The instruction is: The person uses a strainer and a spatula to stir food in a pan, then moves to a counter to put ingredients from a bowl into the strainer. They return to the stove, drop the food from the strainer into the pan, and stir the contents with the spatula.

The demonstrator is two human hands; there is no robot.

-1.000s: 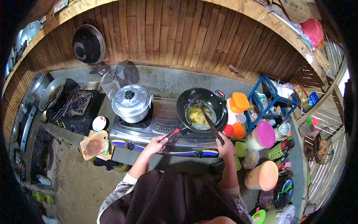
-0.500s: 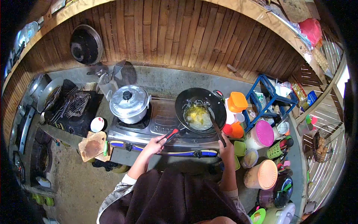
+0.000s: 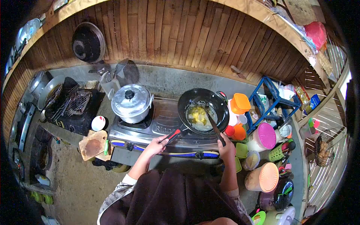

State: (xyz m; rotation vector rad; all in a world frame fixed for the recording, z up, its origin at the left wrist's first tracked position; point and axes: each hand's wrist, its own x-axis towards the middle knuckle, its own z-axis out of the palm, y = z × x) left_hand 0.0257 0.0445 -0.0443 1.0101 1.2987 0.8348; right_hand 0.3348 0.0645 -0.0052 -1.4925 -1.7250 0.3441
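Note:
A black wok [image 3: 219, 107] sits on the right side of the steel gas stove [image 3: 165, 123]. Yellow egg-like food [image 3: 198, 115] lies in bubbling oil at its bottom. My left hand [image 3: 155, 146] is closed around the red and black wok handle [image 3: 170, 136]. In my right hand [image 3: 226, 149] is a dark spatula [image 3: 216, 129], slanting into the wok with its tip at the food's right side. A lidded silver pot [image 3: 131, 107] stands on the left burner.
Left of the stove are a wooden board [image 3: 93, 145] with a green-handled knife [image 3: 106, 147], a white egg-shaped item [image 3: 98, 123] and a grill rack [image 3: 77, 102]. On the right stand an orange container [image 3: 240, 103], a blue rack [image 3: 275, 98] and a pink-lidded tub [image 3: 266, 135].
The spatula's tip has shifted left and up within the wok, and my right hand has moved slightly. The view has shifted a little. My left hand keeps its grip on the handle.

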